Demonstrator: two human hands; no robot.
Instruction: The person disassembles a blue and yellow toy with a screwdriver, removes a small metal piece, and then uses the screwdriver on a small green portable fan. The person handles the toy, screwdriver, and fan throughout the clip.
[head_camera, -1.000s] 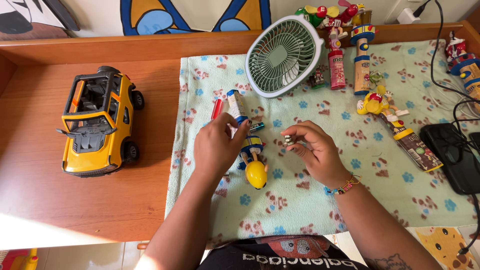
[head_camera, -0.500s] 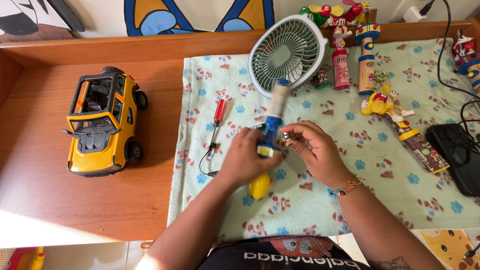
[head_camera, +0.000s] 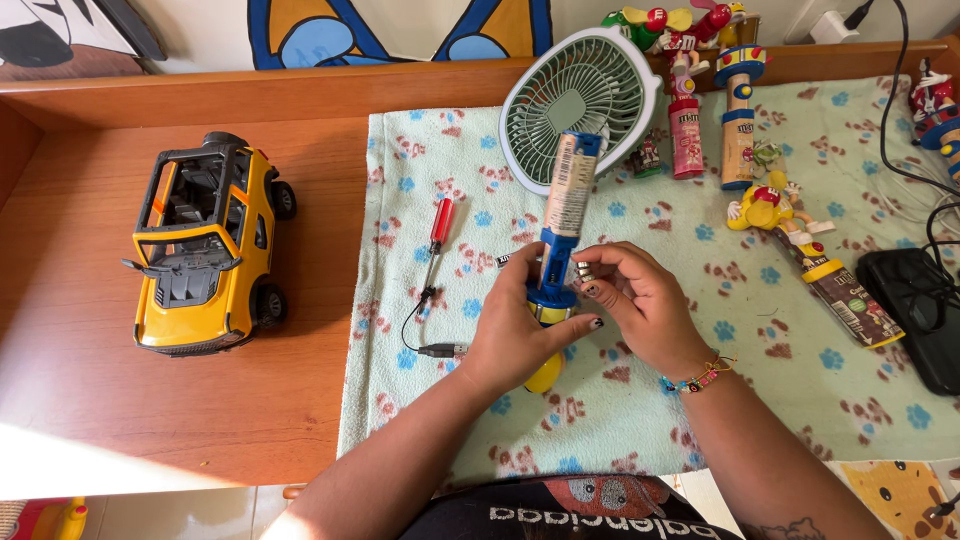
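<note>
Your left grip (head_camera: 520, 330) is clenched around the blue-and-yellow toy dispenser (head_camera: 560, 235), held upright over the paw-print cloth (head_camera: 640, 420) mid-desk. Right grip (head_camera: 640, 305) pinches small batteries (head_camera: 583, 271) beside it.

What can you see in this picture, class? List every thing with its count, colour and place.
toy car: one, yellow and black, on the wooden table, left
cloth: one, pale green with paw prints, centre and right
fan: one, green and white, top of the cloth
screwdriver: one, red handle, on the cloth, left part
tube toy: one, blue and yellow, held upright
candy figures: several, mixed colours, top right
black device: one, right edge
left hand: grips the tube toy
right hand: pinches small metal pieces
</note>
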